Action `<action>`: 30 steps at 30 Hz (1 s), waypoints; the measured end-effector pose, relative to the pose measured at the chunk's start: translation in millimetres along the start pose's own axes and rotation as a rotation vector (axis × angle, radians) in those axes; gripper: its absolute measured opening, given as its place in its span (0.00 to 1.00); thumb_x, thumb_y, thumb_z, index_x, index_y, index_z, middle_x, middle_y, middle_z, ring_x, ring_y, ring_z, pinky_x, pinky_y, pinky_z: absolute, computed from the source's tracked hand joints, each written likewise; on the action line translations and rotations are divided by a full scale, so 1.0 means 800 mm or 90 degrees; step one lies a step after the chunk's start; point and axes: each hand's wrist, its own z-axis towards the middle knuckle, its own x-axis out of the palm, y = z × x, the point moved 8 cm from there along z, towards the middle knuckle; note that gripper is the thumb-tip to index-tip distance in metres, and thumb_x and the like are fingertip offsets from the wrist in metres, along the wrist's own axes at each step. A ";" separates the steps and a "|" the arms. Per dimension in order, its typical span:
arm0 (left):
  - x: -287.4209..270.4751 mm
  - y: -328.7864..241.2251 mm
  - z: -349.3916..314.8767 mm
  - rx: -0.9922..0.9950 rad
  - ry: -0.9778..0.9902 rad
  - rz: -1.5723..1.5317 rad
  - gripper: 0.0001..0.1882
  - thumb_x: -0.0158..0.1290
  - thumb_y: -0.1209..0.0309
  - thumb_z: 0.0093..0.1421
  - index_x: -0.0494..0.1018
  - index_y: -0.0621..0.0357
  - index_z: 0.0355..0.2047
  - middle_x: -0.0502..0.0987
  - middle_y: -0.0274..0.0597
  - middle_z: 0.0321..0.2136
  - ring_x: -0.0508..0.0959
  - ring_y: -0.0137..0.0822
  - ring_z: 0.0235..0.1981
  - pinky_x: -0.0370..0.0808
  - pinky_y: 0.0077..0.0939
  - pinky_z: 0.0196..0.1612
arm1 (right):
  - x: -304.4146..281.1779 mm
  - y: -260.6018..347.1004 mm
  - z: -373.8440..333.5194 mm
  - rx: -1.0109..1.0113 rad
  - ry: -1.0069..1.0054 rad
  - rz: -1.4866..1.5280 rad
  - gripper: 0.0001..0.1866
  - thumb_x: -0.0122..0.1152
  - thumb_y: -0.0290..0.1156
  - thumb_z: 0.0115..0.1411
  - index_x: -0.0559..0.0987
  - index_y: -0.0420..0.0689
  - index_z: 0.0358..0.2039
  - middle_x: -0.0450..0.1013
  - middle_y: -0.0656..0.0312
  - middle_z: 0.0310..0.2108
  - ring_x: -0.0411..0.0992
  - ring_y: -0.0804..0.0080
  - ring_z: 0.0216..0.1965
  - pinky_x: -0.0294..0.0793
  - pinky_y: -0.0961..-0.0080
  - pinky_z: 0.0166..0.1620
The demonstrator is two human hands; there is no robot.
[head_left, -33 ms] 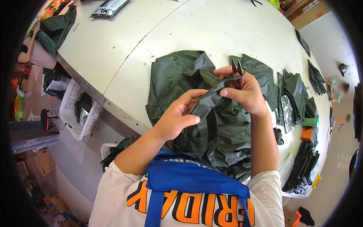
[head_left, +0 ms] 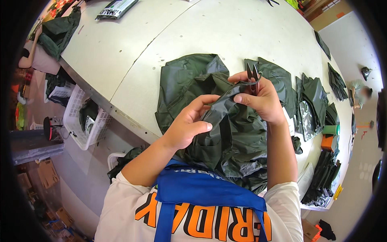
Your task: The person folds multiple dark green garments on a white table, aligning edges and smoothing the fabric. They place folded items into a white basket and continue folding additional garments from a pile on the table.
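Observation:
A dark green, shiny rainwear-like garment (head_left: 177,86) lies bunched on the table in front of me and hangs over its near edge. My left hand (head_left: 189,125) pinches a raised edge of it between thumb and fingers. Farther along the same edge, my right hand (head_left: 260,99) grips the cloth with thumb and fingertips. Small thread snips (head_left: 253,74) are also tucked in the right hand, blades pointing up and away from me. The ends of some right fingers are hidden behind the cloth.
More folded dark green garments (head_left: 276,78) lie to the right on the pale table (head_left: 133,36), with packed ones (head_left: 312,105) beyond. A plastic-wrapped package (head_left: 117,9) sits at the far left. White baskets (head_left: 76,133) stand below the left edge, where another person (head_left: 44,58) handles green cloth.

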 end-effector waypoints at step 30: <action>-0.197 0.095 0.115 -0.148 -0.360 1.109 0.46 0.63 0.63 0.46 0.51 0.60 0.62 0.65 0.61 0.52 0.68 0.55 0.51 0.69 0.42 0.52 | -0.478 0.140 -0.323 -0.383 -0.849 -0.015 0.14 0.58 0.30 0.60 0.76 0.32 0.40 0.75 0.53 0.40 0.74 0.62 0.41 0.76 0.67 0.47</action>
